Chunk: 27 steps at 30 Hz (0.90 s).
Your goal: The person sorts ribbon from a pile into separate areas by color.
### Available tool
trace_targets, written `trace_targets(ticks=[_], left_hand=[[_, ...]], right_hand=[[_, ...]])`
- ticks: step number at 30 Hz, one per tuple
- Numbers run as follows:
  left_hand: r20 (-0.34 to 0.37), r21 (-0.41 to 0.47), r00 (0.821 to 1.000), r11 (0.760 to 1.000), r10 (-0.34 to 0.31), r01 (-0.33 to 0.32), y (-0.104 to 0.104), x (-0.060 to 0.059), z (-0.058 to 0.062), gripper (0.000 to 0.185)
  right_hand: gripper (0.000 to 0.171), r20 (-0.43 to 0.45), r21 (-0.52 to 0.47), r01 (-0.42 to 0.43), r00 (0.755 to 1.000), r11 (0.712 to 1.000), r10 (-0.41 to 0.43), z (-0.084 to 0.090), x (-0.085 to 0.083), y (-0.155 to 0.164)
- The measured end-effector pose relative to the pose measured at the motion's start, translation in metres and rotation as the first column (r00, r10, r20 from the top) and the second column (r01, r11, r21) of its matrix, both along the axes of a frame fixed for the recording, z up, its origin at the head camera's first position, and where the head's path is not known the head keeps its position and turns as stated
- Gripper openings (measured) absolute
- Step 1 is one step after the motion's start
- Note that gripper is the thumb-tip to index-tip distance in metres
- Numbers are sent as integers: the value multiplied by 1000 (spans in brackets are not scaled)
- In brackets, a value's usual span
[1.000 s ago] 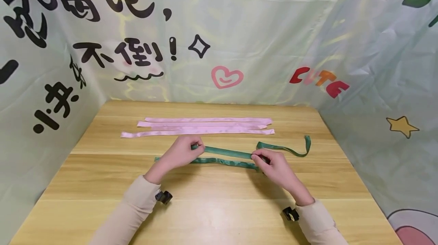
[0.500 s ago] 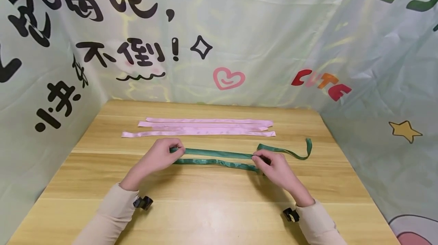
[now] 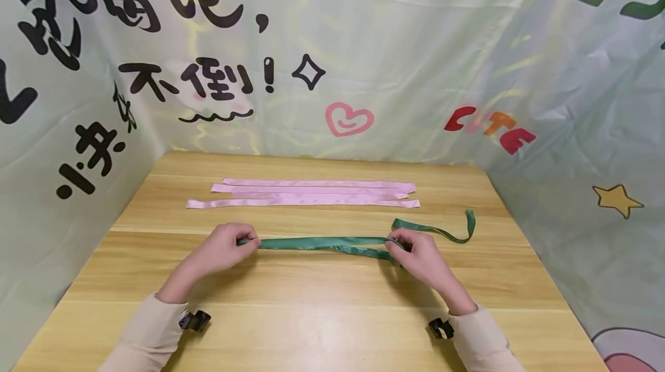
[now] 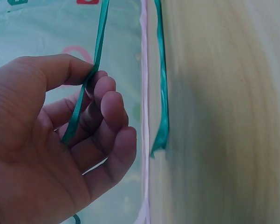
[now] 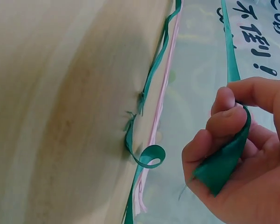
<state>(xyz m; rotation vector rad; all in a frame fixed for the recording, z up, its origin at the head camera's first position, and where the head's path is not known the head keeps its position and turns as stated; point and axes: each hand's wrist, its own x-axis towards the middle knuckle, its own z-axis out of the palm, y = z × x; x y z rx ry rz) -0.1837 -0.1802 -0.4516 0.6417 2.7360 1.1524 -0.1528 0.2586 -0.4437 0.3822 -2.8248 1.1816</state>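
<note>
A green satin ribbon [image 3: 306, 242] is stretched taut between both hands, held a little above the table. My left hand [image 3: 228, 246] pinches one end between thumb and forefinger; in the left wrist view the ribbon's tail lies across the palm. My right hand [image 3: 422, 253] pinches the other end, and its frayed tail [image 5: 219, 170] hangs over the curled fingers in the right wrist view. Just below the taut ribbon, a second green ribbon [image 3: 363, 252] lies on the table, partly hidden by it. A third, curled green ribbon [image 3: 436, 230] lies beyond the right hand.
Several pink ribbons [image 3: 306, 201] lie side by side across the back of the wooden table [image 3: 322, 326]. Behind the table hangs a printed cloth [image 3: 405, 71], which also closes off the left and right sides.
My left hand has moved left and toward the table's front, drawing the ribbon out longer and over the second green one. The right hand has stayed nearly still.
</note>
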Motion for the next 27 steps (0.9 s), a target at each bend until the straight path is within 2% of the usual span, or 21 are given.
trace_targets(ticks=[6,12,19,27], left_hand=[[5,-15,1000,999,29,-29,-16,3,-4,17],[45,-40,998,999,32,-30,-26,4,-8,16],[75,-95,996,995,38,-31,-27,3,-11,11],[40,-152,999,988,35,-29,-24,0,-16,14]], right_hand=[[5,43,29,-3,999,1000,2,-5,2,-1],[11,111,45,-30,993,999,25,-9,2,-3],[10,165,59,-24,986,998,14,-10,3,-1],[12,162,101,-14,987,995,-3,-10,1,4]])
